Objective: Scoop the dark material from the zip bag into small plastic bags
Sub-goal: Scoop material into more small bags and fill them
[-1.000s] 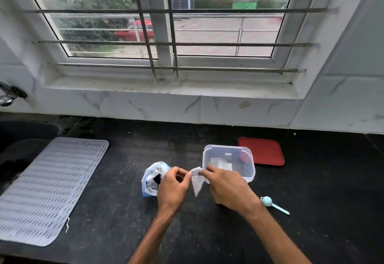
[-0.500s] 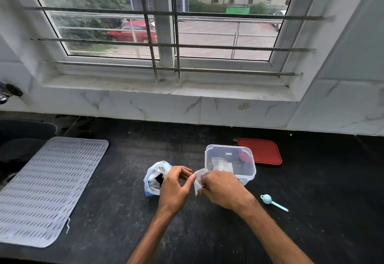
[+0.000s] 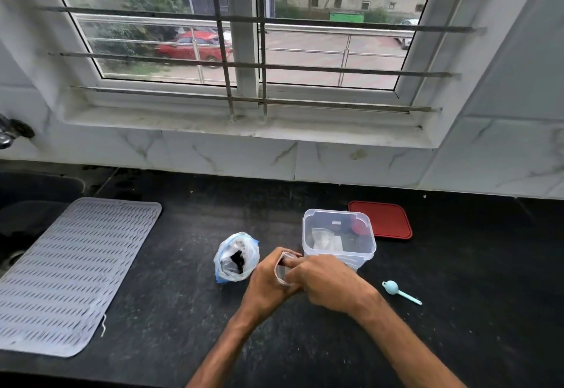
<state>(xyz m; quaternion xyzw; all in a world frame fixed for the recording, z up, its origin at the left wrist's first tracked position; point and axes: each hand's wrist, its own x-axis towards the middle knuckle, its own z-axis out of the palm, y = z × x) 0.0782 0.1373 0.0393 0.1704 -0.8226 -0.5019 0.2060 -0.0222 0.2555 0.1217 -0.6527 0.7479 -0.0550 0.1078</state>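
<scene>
**Closer together now: opening comes before scooping**

Both hands have drawn in tight since a moment ago. The small plastic bag (image 3: 281,270), which hung flat between them, now sits bunched in the left hand (image 3: 265,284) with its mouth turned up. The left fingers curl round the bag. The right hand (image 3: 331,284) lies partly over them, its fingertips (image 3: 290,262) pinching at the rim, though I cannot tell whether any of them are inside.

The zip bag (image 3: 245,247) stands open on the bench (image 3: 183,311) just left of the hands, with the dark material (image 3: 236,261) showing in it. The scoop (image 3: 399,291) lies untouched off to the right, near the clear tub (image 3: 338,213) and its red lid (image 3: 384,219).

I take this to be the bag-opening step, with nothing yet transferred. Next, the left hand should hold the mouth wide alone, freeing the right to fetch the scoop and reach across to the zip bag.
</scene>
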